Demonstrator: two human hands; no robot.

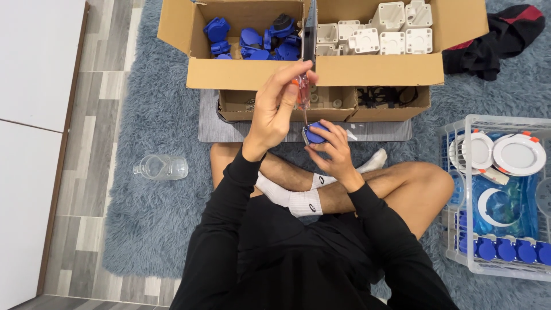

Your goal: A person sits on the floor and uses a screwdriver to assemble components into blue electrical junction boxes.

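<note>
Left hand grips an orange-handled screwdriver upright, tip down on the blue-capped part, which the right hand cups steady over the crossed legs. The blue-parts box and white-parts box sit just ahead, the clear bin at the right, all within reach.

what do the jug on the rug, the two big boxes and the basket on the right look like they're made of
Jug: clear glass or clear plastic, see-through with glossy highlights; which one cannot be told. Boxes: brown corrugated cardboard, matte, with folded flaps. Basket: probably translucent whitish plastic, with slotted moulded walls.
</note>
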